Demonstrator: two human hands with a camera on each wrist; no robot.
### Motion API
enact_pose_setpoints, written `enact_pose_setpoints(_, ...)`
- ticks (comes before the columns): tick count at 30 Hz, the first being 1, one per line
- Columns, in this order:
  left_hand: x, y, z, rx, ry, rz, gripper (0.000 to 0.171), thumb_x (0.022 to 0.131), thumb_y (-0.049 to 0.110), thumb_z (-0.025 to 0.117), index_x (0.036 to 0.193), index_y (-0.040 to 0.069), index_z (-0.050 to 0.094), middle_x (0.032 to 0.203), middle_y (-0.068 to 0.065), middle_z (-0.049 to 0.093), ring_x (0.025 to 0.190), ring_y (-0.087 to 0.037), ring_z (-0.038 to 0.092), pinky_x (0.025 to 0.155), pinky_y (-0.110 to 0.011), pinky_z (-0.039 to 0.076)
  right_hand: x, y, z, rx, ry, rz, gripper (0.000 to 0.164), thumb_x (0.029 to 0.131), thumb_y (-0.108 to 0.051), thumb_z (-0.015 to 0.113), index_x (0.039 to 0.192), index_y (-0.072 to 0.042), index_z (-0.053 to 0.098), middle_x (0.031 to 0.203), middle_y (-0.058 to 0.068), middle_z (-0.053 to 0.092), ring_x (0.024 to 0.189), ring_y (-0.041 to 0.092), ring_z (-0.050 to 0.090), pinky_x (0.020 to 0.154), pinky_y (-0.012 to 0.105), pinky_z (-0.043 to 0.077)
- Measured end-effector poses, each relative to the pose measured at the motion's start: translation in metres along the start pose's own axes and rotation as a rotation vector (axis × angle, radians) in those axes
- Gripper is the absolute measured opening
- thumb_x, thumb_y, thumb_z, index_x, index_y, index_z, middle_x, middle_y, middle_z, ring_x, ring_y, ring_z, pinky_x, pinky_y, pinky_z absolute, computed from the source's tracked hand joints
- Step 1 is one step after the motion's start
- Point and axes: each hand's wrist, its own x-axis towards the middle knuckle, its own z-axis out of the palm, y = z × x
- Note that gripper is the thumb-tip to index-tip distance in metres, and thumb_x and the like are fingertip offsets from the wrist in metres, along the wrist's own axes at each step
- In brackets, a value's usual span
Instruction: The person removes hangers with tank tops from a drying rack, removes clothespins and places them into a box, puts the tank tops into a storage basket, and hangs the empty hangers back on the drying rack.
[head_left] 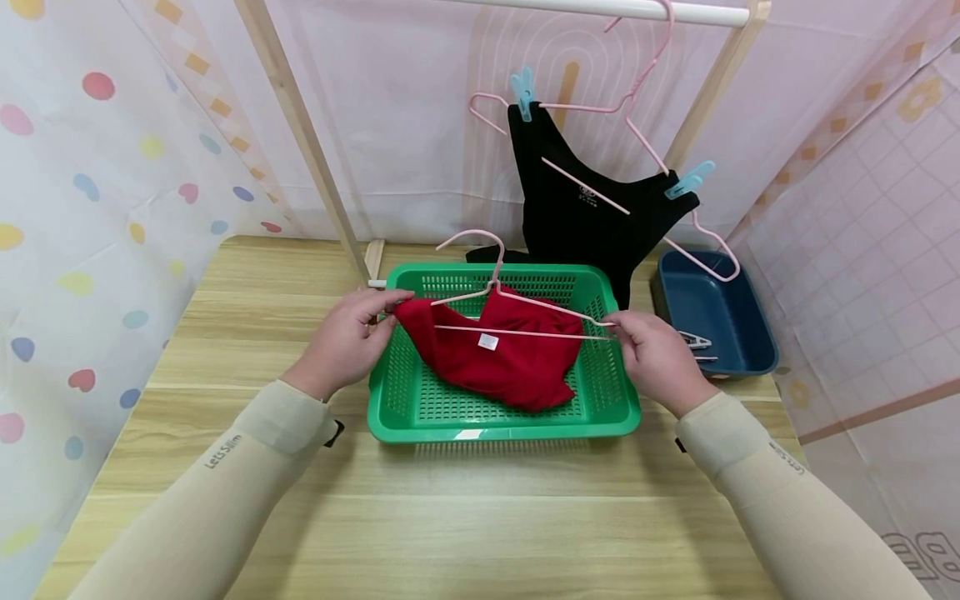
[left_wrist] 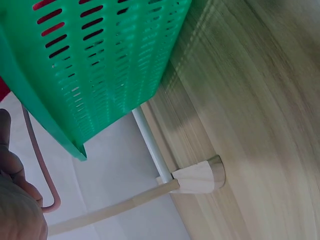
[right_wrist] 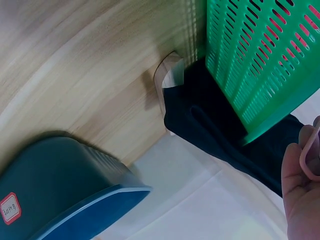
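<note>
From the head view, the left hand (head_left: 348, 337) pinches the top left corner of the red cloth (head_left: 510, 367) between thumb and fingers. I can't tell if it grips the wire under the cloth too. The right hand (head_left: 660, 358) pinches the right end of the pink hanger (head_left: 517, 332). Both things are between the hands, over the green basket (head_left: 555, 432). The left end of the hanger goes under the cloth, so it is hidden. A small white tag (head_left: 488, 341) is on the cloth. Behind the basket, a black top (head_left: 577, 217) hangs down near the hook, with two blue pegs (head_left: 522, 93) on it. To the right is a blue tub (head_left: 720, 308) with a metal clip (head_left: 696, 340) inside. The held hanger's long way goes from side to side, dipping a bit to the right. Its hook points away from the person and curls left.

From the left wrist, the hand is at the edge, and its pinch can't be seen well. A bent pink wire (left_wrist: 40, 152) shows beside it.

From the right wrist, the fingers hold the hanger's round end, just beside the basket. The black top is near, and the tub is well apart.
</note>
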Motion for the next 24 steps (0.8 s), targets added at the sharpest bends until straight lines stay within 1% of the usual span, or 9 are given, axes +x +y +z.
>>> enact_pose_setpoints(3, 0.0, 0.001, 0.0, -0.018, -0.029, -0.012, 0.045, 0.1, 0.002, 0.054, 0.141, 0.014, 0.066, 0.124, -0.008, 0.071, 0.095, -0.022, 0.055, 0.089, -0.044, 0.048, -0.001, 0.001, 0.0, 0.008, 0.0, 0.017, 0.023, 0.106, 0.0, 0.053, 0.119, -0.002, 0.071, 0.117, 0.017, 0.075, 0.11, 0.036, 0.07, 0.099, 0.056, 0.055)
enact_pose_setpoints(5, -0.001, 0.002, 0.0, -0.026, -0.05, -0.021, 0.044, 0.101, 0.007, 0.054, 0.143, 0.013, 0.065, 0.125, -0.008, 0.069, 0.096, -0.023, 0.055, 0.088, -0.044, 0.047, -0.002, 0.002, 0.0, 0.015, 0.003, 0.031, 0.022, 0.106, -0.001, 0.054, 0.118, -0.002, 0.071, 0.116, 0.017, 0.075, 0.108, 0.035, 0.069, 0.098, 0.056, 0.055)
enact_pose_setpoints(6, -0.001, 0.003, 0.001, -0.027, -0.059, -0.025, 0.042, 0.103, 0.011, 0.056, 0.143, 0.013, 0.065, 0.125, -0.007, 0.069, 0.097, -0.023, 0.054, 0.082, -0.042, 0.045, -0.002, 0.003, 0.0, 0.018, 0.004, 0.036, 0.021, 0.106, -0.001, 0.055, 0.118, -0.002, 0.072, 0.116, 0.017, 0.075, 0.107, 0.035, 0.069, 0.097, 0.057, 0.055)
enact_pose_setpoints(9, -0.001, 0.005, 0.002, -0.016, -0.073, -0.03, 0.04, 0.106, 0.023, 0.06, 0.144, 0.012, 0.064, 0.129, -0.008, 0.068, 0.105, -0.024, 0.056, 0.085, -0.043, 0.048, -0.003, 0.005, 0.0, 0.017, 0.014, 0.04, 0.018, 0.106, -0.005, 0.058, 0.116, -0.002, 0.072, 0.113, 0.016, 0.075, 0.105, 0.035, 0.069, 0.096, 0.056, 0.055)
enact_pose_setpoints(11, 0.0, 0.006, 0.003, -0.005, -0.073, -0.025, 0.039, 0.107, 0.027, 0.062, 0.143, 0.012, 0.065, 0.13, -0.008, 0.068, 0.11, -0.025, 0.058, 0.09, -0.045, 0.049, -0.004, 0.005, 0.0, 0.015, 0.02, 0.036, 0.017, 0.107, -0.008, 0.059, 0.116, -0.002, 0.073, 0.11, 0.016, 0.075, 0.103, 0.034, 0.069, 0.094, 0.055, 0.056)
enact_pose_setpoints(14, 0.002, 0.007, 0.006, 0.019, -0.061, -0.013, 0.033, 0.107, 0.026, 0.063, 0.136, 0.012, 0.07, 0.125, -0.007, 0.07, 0.111, -0.025, 0.06, 0.094, -0.046, 0.048, -0.005, 0.006, 0.0, 0.012, 0.023, 0.034, 0.018, 0.107, -0.01, 0.06, 0.116, -0.001, 0.073, 0.108, 0.015, 0.075, 0.1, 0.033, 0.069, 0.092, 0.054, 0.056)
enact_pose_setpoints(18, 0.005, 0.009, 0.01, 0.037, -0.046, -0.011, 0.026, 0.107, 0.022, 0.062, 0.127, 0.011, 0.075, 0.116, -0.007, 0.072, 0.108, -0.026, 0.061, 0.092, -0.045, 0.048, -0.007, 0.007, 0.001, 0.017, 0.021, 0.036, 0.017, 0.106, -0.009, 0.061, 0.115, -0.001, 0.073, 0.106, 0.015, 0.075, 0.097, 0.032, 0.068, 0.09, 0.054, 0.056)
enact_pose_setpoints(24, 0.007, 0.012, 0.013, 0.06, -0.06, -0.045, 0.024, 0.107, 0.019, 0.062, 0.124, 0.008, 0.076, 0.116, -0.009, 0.072, 0.111, -0.03, 0.06, 0.096, -0.048, 0.049, -0.01, 0.01, 0.005, 0.012, 0.027, 0.03, 0.015, 0.106, -0.009, 0.062, 0.111, -0.001, 0.073, 0.103, 0.014, 0.075, 0.095, 0.031, 0.066, 0.087, 0.052, 0.055)
